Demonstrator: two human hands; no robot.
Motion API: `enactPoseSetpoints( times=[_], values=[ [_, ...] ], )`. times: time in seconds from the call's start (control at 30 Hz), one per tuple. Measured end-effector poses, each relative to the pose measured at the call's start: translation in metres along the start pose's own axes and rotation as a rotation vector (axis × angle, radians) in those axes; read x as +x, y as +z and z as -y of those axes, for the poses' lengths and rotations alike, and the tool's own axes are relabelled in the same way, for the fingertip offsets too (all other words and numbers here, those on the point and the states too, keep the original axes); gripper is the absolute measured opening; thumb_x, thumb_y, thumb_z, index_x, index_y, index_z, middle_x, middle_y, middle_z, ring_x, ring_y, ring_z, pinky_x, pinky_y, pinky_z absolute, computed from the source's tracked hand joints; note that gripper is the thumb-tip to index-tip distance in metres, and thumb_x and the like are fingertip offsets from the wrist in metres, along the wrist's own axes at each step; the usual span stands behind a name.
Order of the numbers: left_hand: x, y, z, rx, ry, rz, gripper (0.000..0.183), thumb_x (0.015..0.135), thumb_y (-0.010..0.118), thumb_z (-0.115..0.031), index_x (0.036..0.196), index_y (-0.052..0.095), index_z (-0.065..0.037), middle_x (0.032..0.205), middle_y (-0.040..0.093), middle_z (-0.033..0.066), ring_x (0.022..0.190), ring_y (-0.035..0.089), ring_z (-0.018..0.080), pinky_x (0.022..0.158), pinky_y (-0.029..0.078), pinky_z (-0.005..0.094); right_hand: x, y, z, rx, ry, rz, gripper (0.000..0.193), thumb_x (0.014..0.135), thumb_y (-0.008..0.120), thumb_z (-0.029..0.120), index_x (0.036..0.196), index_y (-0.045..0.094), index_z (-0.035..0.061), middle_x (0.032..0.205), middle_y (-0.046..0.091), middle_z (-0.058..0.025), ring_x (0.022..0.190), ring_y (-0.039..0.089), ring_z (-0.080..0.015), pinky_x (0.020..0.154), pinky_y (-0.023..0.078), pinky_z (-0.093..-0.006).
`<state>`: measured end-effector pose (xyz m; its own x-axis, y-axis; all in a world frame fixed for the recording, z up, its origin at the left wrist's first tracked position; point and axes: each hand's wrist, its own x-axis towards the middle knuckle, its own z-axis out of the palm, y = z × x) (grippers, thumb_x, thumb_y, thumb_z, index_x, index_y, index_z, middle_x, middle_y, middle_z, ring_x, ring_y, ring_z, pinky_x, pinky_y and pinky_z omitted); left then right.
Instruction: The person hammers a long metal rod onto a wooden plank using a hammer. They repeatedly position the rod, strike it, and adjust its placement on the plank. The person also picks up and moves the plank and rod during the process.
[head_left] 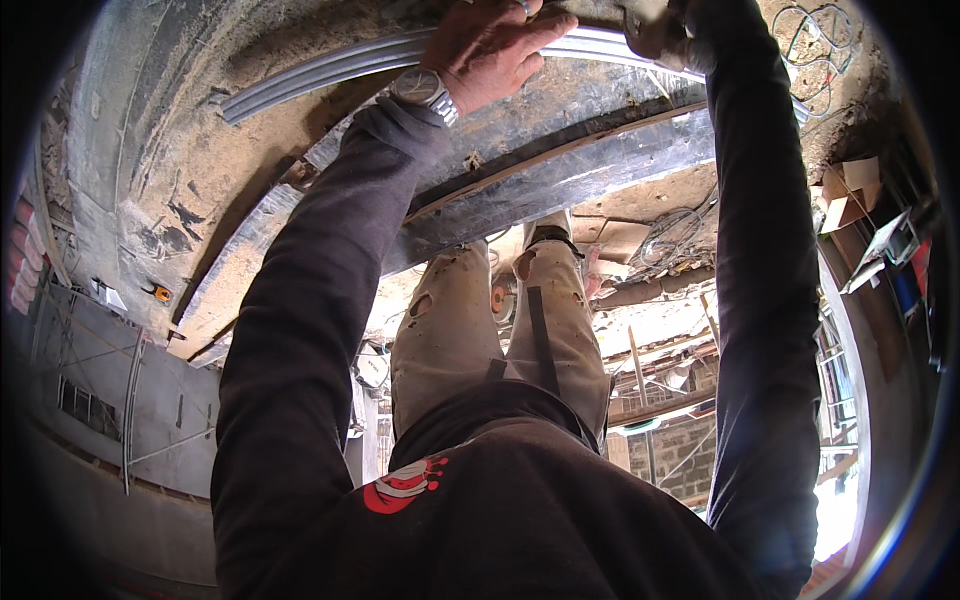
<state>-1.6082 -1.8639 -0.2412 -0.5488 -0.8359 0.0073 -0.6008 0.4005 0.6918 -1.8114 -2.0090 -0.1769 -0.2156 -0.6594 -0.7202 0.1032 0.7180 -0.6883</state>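
A long grey metal channel [330, 75] with lengthwise ridges crosses the top of the head view, bowed by the lens. My left hand [485, 50], bare with a wristwatch, lies across it, thumb on the near side and fingers over the far side, closed around it. The upper edge cuts off part of those fingers. My right hand [660, 38] is at the channel's right part, in shadow and partly cut off by the same edge. Its fingers look curled, but what they hold is hidden. Below the channel lie dark, worn boards [570, 180].
Dusty, dirty ground surrounds the boards. Tangled cables [815, 45] lie at the upper right, above an opened cardboard box [850, 190]. More wire [675, 235] coils beside my legs. A small orange-yellow item [162, 293] lies at left. Block walls [660, 465] and thin poles stand beyond.
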Motion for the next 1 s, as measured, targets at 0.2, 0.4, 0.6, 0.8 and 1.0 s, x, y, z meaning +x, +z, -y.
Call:
enactPoseSetpoints(
  times=[0.2, 0.4, 0.6, 0.8, 1.0],
  values=[
    [0.002, -0.014, -0.011, 0.179, 0.012, -0.147, 0.049, 0.078, 0.070, -0.016, 0.125, 0.057, -0.013, 0.114, 0.055, 0.0114, 0.103, 0.054, 0.0280, 0.087, 0.044, 0.0417, -0.049, -0.006, 0.011, 0.130, -0.393, 0.025, 0.048, 0.095, 0.058, 0.044, 0.060, 0.035, 0.0201, 0.047, 0.028, 0.0046, 0.035, 0.027, -0.0119, 0.035, 0.023, -0.0300],
    [0.003, -0.019, -0.019, 0.146, 0.003, -0.155, 0.048, 0.075, 0.074, -0.018, 0.120, 0.060, -0.017, 0.102, 0.057, 0.0090, 0.093, 0.056, 0.0291, 0.081, 0.045, 0.0452, -0.040, -0.008, 0.008, 0.166, 0.018, 0.010, 0.047, 0.097, 0.056, 0.044, 0.062, 0.035, 0.0197, 0.049, 0.026, 0.0047, 0.040, 0.033, -0.0124, 0.039, 0.029, -0.0323],
    [-0.007, -0.012, -0.024, 0.222, -0.076, -0.113, 0.053, 0.073, 0.076, -0.010, 0.124, 0.062, -0.021, 0.099, 0.057, 0.0059, 0.090, 0.057, 0.0240, 0.076, 0.052, 0.0392, -0.027, -0.010, -0.010, 0.170, 0.053, -0.089, 0.039, 0.098, 0.054, 0.043, 0.073, 0.039, 0.0169, 0.054, 0.033, 0.0029, 0.042, 0.036, -0.0129, 0.039, 0.032, -0.0330],
    [-0.006, -0.011, -0.023, 0.144, -0.097, -0.100, 0.054, 0.074, 0.076, -0.012, 0.124, 0.062, -0.022, 0.101, 0.058, 0.0045, 0.093, 0.057, 0.0235, 0.080, 0.051, 0.0387, -0.009, -0.017, -0.015, 0.183, 0.166, -0.065, 0.040, 0.100, 0.051, 0.042, 0.073, 0.037, 0.0168, 0.053, 0.030, 0.0032, 0.042, 0.034, -0.0128, 0.041, 0.031, -0.0330],
    [-0.002, -0.010, -0.022, 0.155, -0.064, -0.123, 0.051, 0.071, 0.079, -0.015, 0.120, 0.065, -0.021, 0.094, 0.059, 0.0034, 0.088, 0.059, 0.0213, 0.071, 0.053, 0.0380, 0.030, -0.032, -0.016, 0.205, 0.205, -0.009, 0.039, 0.103, 0.045, 0.038, 0.072, 0.036, 0.0167, 0.052, 0.026, 0.0033, 0.042, 0.031, -0.0127, 0.042, 0.030, -0.0328]
  ],
)
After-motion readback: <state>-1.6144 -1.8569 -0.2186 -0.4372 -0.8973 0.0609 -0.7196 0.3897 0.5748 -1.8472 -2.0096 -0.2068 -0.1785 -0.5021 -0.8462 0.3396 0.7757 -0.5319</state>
